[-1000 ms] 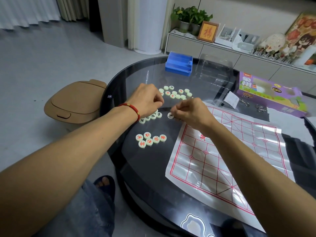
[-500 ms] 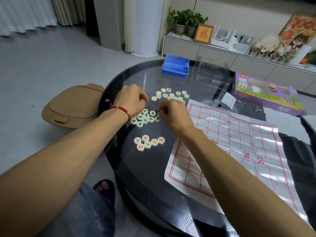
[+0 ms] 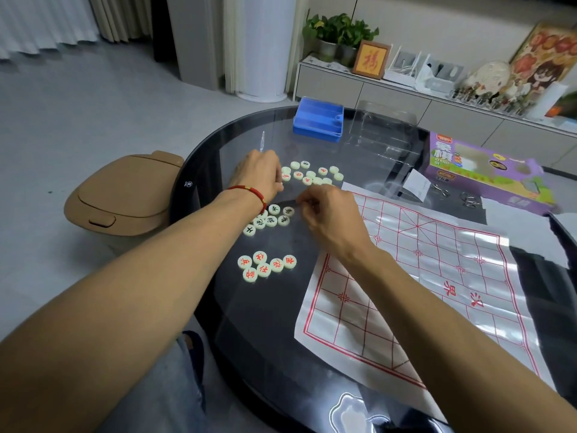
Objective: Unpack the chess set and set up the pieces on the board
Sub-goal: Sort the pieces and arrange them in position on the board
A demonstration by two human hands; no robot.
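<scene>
While both hands sort | left hand [image 3: 260, 176] curled at far cluster of pale round red-marked chess discs [image 3: 310, 175], grip unclear | right hand [image 3: 327, 214] curled, hold unclear, nearer black-marked discs [image 3: 271, 218] just to its left | red-lined plastic board sheet [image 3: 437, 276] bare, rightward

Reading 象棋 and "XIANG QI" on purple box [image 3: 487, 173]; 福 showing in framed picture [image 3: 371, 59]; 界 showing on my board sheet [image 3: 449, 288]; piece characters blurring.
</scene>
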